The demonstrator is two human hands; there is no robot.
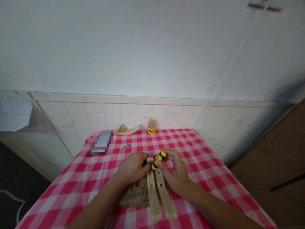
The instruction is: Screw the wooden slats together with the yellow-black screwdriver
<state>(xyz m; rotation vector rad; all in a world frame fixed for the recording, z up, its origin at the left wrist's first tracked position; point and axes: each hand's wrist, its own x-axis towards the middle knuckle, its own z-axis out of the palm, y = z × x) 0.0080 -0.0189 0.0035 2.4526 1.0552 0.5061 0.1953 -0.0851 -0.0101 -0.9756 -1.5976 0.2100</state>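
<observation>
My right hand (175, 171) is closed around a yellow-and-black screwdriver (159, 159), tilted with its tip down at the upper part of a pale wooden piece (153, 197). A screw head (151, 185) shows lower on that piece. My left hand (134, 167) grips the wooden piece's far end, fingers bent around it and partly hidden. To the right lies a second wooden piece (165, 200) with dark holes, close beside the first. Under them is a worn brown board (133, 195) with dark printed markings.
A red-and-white checked cloth (190, 149) covers the table. Toward the back are a phone-like device (102, 143), some small screws (127, 146), a curved wooden part (128, 129) and a yellow bit holder (152, 126). A white wall (143, 57) stands behind.
</observation>
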